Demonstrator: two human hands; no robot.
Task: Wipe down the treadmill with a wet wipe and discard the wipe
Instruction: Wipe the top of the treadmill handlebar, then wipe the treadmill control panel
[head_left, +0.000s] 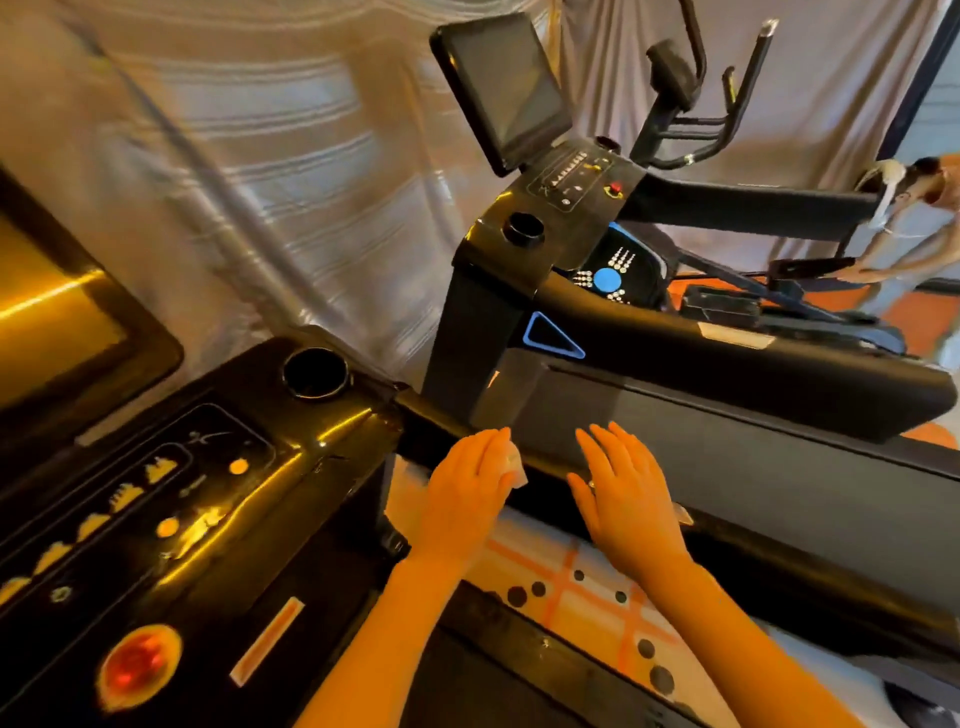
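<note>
Nearest, the glossy black treadmill console (171, 519) carries a round red stop button (139, 666). Just right of that console, the left hand (462, 499) presses a small crumpled white wet wipe (514, 470) onto the black side handrail (550, 475), fingers curved over it. The right hand (626, 499) lies beside it, fingers spread flat. Beyond the console stands a second black treadmill (545, 218).

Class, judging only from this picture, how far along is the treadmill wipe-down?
Done: nothing provable; no surface visibly looks wiped. In hand: the left hand presses a wet wipe on the treadmill's right handrail; the right hand rests open beside it. Left: remaining wiping, discarding the wipe.
</note>
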